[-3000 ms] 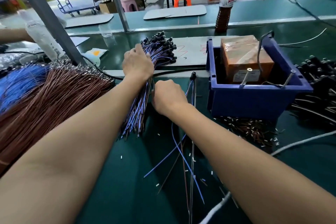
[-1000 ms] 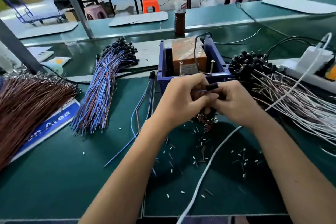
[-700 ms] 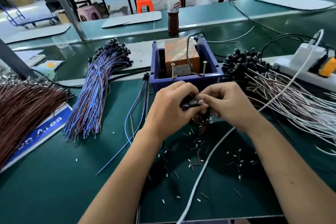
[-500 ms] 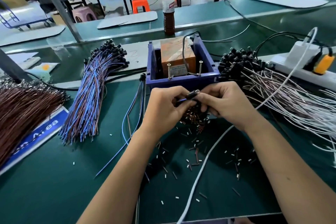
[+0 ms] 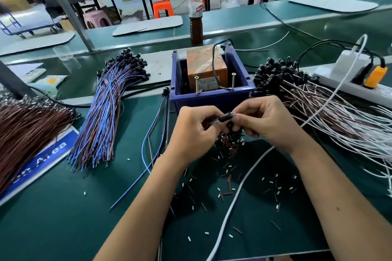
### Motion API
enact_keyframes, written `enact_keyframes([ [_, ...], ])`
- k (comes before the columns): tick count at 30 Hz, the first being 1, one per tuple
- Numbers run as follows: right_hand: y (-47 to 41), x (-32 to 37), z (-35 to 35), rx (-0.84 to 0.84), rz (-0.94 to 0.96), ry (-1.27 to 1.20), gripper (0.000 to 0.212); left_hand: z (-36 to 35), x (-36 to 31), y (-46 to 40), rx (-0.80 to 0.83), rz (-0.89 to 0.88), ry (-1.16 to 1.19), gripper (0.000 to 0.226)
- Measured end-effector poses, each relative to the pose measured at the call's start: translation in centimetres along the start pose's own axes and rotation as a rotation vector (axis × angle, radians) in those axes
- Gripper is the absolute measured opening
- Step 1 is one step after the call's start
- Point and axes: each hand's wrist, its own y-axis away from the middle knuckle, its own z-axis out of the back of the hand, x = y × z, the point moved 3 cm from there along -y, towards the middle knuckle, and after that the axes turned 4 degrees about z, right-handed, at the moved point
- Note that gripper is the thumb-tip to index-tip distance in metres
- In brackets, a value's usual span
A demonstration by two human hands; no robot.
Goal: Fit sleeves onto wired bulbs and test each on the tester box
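Both hands on one bulb, right in front of the blue plastic tester bin (image 5: pixel 212 99)

Left hand (image 5: pixel 196 133) pinches the blue wire end, right hand (image 5: pixel 265 123) pinches the small black-sleeved wired bulb (image 5: pixel 226 117) just above the green tabletop (image 5: pixel 63 218).

Green table (image 5: pixel 63 229), blue bin (image 5: pixel 212 99), orange box (image 5: pixel 203 63), blue-and-brown wires (image 5: pixel 101 116).
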Motion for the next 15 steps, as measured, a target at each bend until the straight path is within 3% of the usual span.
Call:
enact_keyframes([
  [5,-0.2,0.2,-0.1,-0.193,-0.011,-0.262,0.011,0.2,-0.5,0.0,-0.081,-0.013,0.029,0.028],
  [8,-0.2,0.2,-0.6,-0.191,-0.045,-0.450,0.009,0.2,-0.6,0.0,-0.087,-0.028,0.053,0.022],
  [12,-0.1,0.2,-1.2,-0.144,-0.028,-0.310,0.009,0.0,-0.5,0.0,-0.050,-0.028,0.093,0.009],
  [15,-0.1,0.1,-1.6,-0.129,-0.034,-0.270,0.011,-0.1,-0.3,0.0,-0.007,0.015,0.150,0.014],
])
